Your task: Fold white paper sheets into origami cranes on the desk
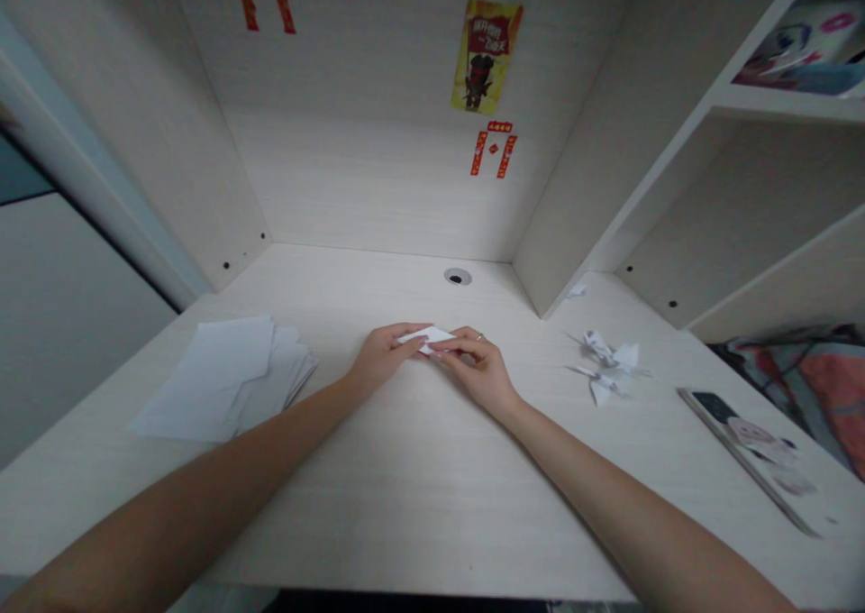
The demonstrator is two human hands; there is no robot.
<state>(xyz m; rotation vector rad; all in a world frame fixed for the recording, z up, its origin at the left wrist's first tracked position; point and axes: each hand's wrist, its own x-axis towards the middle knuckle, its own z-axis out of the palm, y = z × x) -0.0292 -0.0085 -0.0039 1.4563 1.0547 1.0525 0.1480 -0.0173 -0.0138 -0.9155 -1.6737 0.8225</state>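
White folded paper (432, 335) sits pinched between both hands, a crease apparently being worked.
The left hand (379, 355) and right hand (484, 370) are close together, clamped on the small packet from opposite sides; whether it touches the desk (405, 514) beneath, I cannot tell. The step looks like flattening a fold, and the next move seems to call for aligned edges and firm, even thumb pressure. The left thumb lies across the near face, the right fingers curl at the other end, and both forearms (270, 455) angle inward. Right of the hands lie what look like paper cranes (603, 385), with a phone (757, 460) farther out; left of them, a loose paper stack (220, 374).
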